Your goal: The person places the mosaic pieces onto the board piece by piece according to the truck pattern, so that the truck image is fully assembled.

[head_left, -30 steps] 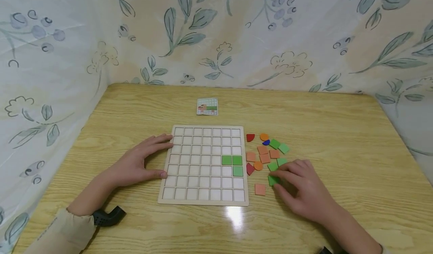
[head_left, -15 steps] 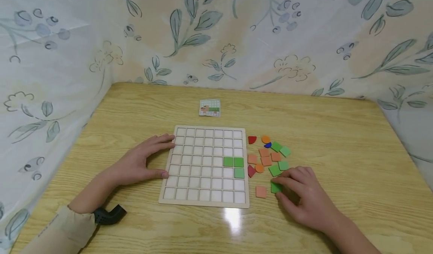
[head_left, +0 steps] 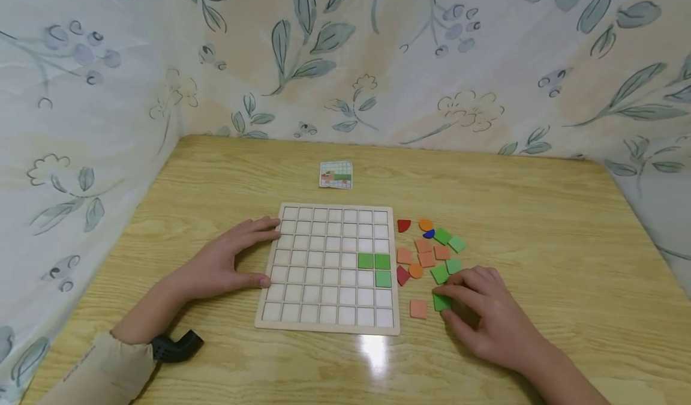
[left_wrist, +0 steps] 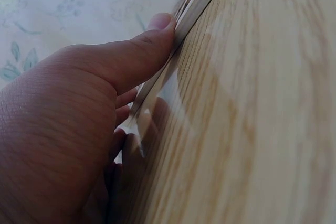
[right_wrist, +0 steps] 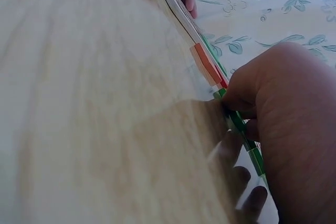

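Note:
A wooden grid board (head_left: 327, 329) lies flat on the table, with two green square tiles (head_left: 373, 261) and one lighter green tile (head_left: 383, 279) in cells at its right side. My left hand (head_left: 221, 268) rests at the board's left edge, thumb and fingertips touching the rim, fingers spread and fairly straight. To the right of the board, my right hand (head_left: 488, 315) pinches a green square tile (head_left: 441, 302) between thumb and index finger at table level. In the right wrist view the right hand (right_wrist: 283, 108) partly hides the tiles behind it.
Loose pieces lie right of the board: several orange squares (head_left: 426, 259), orange discs (head_left: 415, 271), red pieces (head_left: 403, 225), a blue piece (head_left: 429, 234) and other green squares (head_left: 442, 236). A small pattern card (head_left: 336, 175) lies beyond the board. Floral cloth (head_left: 345, 51) hangs behind the table.
The right hand has drawn the green tile slightly toward the near side, apart from the other green pieces. The left hand keeps its place on the board; the whole view has shifted slightly.

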A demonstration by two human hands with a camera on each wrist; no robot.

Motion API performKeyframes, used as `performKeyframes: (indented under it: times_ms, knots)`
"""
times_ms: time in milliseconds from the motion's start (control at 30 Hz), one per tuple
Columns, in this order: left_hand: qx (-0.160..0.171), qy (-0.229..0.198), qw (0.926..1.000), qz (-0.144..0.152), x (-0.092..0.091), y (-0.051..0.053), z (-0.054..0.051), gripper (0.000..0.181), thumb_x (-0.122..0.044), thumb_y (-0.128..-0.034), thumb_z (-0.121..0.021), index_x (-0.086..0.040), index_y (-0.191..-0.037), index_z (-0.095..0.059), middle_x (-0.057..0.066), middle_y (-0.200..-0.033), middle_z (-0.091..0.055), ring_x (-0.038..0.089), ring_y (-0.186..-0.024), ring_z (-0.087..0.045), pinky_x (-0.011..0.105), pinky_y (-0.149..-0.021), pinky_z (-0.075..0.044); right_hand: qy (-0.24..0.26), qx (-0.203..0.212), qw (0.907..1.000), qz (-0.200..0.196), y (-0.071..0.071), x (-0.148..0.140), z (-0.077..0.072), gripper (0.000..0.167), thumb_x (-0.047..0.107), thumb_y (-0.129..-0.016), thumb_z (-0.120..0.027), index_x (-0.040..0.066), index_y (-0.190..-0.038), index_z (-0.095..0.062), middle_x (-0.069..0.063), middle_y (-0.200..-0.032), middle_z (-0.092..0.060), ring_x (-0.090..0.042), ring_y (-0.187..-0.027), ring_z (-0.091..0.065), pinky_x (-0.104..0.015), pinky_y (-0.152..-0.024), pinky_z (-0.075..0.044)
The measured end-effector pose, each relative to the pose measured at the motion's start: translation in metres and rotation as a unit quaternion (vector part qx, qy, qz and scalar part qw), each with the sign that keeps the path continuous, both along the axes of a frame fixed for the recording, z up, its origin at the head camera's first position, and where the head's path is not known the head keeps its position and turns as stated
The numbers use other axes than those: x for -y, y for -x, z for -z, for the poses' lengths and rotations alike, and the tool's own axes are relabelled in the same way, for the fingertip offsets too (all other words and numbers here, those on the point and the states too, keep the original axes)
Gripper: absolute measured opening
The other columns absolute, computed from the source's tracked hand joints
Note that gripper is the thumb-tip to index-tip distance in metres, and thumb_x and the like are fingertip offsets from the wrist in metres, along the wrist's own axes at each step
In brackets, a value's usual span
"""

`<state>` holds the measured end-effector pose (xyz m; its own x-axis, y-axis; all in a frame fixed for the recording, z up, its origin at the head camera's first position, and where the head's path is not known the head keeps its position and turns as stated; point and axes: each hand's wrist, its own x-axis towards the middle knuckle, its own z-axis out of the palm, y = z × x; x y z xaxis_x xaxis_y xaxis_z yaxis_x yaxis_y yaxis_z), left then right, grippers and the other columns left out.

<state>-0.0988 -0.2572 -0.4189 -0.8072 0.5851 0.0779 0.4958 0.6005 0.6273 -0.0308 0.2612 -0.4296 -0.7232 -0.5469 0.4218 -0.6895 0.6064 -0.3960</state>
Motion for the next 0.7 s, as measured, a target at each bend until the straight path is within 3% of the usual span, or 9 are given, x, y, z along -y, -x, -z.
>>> performKeyframes:
  times_ms: [367,600,700]
  knots:
    - [0.009,0.001,1.0,-0.004,-0.0021,-0.0007,0.0015,0.087,-0.048,-0.0896,-0.091,-0.021,-0.163,-0.054,-0.003,-0.176,-0.036,0.034,-0.164,-0.025,0.069,-0.126,-0.025,0.001,0.008,1.0,-0.002,0.0001,-0.0026,0.0012,0.035,0.011,-0.081,-0.087,0.021,-0.115,-0.083,0.013,-0.111,-0.067,-0.011,-0.104,-0.057,-0.034,-0.094,-0.037]
    - [0.006,0.003,0.9999,-0.008,-0.0007,-0.0011,0.0011,0.087,-0.048,-0.0896,-0.091,-0.022,-0.164,-0.054,-0.003,-0.176,-0.036,0.037,-0.164,-0.024,0.071,-0.126,-0.023,0.025,-0.016,0.9993,-0.021,0.0036,-0.0004,0.0041,0.019,0.023,-0.096,-0.078,0.018,-0.114,-0.083,0.01,-0.109,-0.069,-0.011,-0.101,-0.058,-0.026,-0.096,-0.034]
    - [0.002,0.003,1.0,-0.006,-0.0001,-0.0009,0.0021,0.086,-0.047,-0.0902,-0.091,-0.023,-0.164,-0.054,-0.003,-0.176,-0.036,0.037,-0.165,-0.024,0.071,-0.127,-0.022,0.032,-0.021,0.999,-0.024,0.0047,0.0003,0.0048,0.018,0.024,-0.097,-0.077,0.017,-0.113,-0.083,0.01,-0.109,-0.069,-0.011,-0.1,-0.058,-0.025,-0.095,-0.032]
